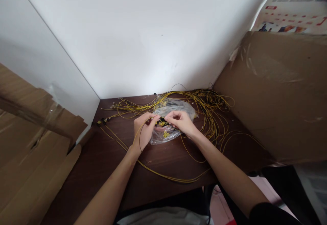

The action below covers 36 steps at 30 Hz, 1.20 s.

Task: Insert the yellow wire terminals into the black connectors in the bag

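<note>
My left hand [145, 128] pinches a thin yellow wire [138, 133] between thumb and fingertips; it loops back over the wrist beside a black strand. Close by on the right, my right hand [182, 122] is closed in a pinch, its fingertips almost meeting the left ones. Whatever it grips is too small to make out. Another yellow wire [187, 152] curves down from under that hand. Beneath both hands lies a clear plastic bag [158, 139] with small yellow pieces [166, 134] and black pieces inside.
Behind the bag, a tangled bundle of yellow and black wires [204, 104] spreads over the dark brown table [163, 163]. Small connectors [103, 121] end two wires at left. Cardboard flanks the table at left [33, 129] and right [268, 99]; a white panel [153, 41] stands behind.
</note>
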Each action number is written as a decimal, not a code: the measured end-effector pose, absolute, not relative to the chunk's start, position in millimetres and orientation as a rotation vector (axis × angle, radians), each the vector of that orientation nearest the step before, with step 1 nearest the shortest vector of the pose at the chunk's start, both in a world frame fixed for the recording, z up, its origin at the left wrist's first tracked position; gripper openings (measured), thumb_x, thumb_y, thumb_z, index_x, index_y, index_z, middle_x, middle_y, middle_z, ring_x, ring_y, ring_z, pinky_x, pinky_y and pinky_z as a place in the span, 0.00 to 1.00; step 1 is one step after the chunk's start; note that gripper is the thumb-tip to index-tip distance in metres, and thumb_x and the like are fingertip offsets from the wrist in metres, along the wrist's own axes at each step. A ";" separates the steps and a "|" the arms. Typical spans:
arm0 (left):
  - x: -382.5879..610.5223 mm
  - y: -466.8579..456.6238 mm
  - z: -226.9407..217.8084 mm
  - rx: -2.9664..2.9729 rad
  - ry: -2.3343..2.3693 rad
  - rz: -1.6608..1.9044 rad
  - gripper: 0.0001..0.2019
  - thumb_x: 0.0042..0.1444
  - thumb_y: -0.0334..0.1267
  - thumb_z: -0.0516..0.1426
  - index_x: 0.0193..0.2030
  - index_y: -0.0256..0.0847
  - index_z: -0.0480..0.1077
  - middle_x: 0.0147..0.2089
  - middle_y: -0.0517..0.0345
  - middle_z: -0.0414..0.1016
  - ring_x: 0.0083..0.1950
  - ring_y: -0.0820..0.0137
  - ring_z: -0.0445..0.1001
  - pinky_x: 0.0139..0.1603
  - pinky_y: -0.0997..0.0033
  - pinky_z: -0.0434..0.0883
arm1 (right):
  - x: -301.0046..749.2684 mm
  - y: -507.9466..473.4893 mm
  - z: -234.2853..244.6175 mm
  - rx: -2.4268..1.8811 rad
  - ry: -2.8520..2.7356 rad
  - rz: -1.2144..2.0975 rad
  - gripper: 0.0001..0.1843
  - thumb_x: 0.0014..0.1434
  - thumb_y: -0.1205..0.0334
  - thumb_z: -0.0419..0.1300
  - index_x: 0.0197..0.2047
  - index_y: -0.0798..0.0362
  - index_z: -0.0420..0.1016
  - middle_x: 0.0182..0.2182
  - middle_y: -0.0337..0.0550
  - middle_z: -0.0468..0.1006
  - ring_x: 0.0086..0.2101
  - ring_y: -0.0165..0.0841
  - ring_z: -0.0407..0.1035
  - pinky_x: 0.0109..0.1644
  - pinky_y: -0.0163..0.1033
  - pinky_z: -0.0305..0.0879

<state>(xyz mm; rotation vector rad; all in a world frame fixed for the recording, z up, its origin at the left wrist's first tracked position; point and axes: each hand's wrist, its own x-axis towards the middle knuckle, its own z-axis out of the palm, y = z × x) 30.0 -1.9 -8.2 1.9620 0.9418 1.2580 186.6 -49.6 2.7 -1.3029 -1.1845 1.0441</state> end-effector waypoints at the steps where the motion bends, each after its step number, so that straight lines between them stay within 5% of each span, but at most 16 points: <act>1: 29.9 -2.1 -8.2 1.961 0.939 1.256 0.09 0.52 0.40 0.57 0.28 0.37 0.73 0.28 0.58 0.75 0.29 0.74 0.71 0.31 0.77 0.65 | 186.4 -49.7 3.2 -1.310 -1.185 1.043 0.11 0.47 0.57 0.62 0.26 0.58 0.71 0.14 0.33 0.63 0.17 0.22 0.54 0.21 0.31 0.48; 30: 31.4 -0.8 -11.3 2.065 0.737 1.190 0.07 0.52 0.36 0.57 0.36 0.39 0.73 0.32 0.55 0.71 0.29 0.73 0.66 0.32 0.74 0.67 | 184.1 -51.2 5.8 -1.321 -1.200 1.048 0.14 0.46 0.53 0.63 0.26 0.57 0.71 0.15 0.33 0.63 0.17 0.22 0.53 0.21 0.31 0.48; 36: 32.0 -0.9 -10.0 2.007 0.814 1.210 0.06 0.52 0.35 0.56 0.35 0.39 0.73 0.36 0.54 0.74 0.35 0.71 0.71 0.38 0.72 0.68 | 185.7 -50.4 3.0 -1.307 -1.179 1.106 0.15 0.47 0.52 0.62 0.27 0.58 0.71 0.17 0.34 0.65 0.17 0.21 0.54 0.20 0.30 0.49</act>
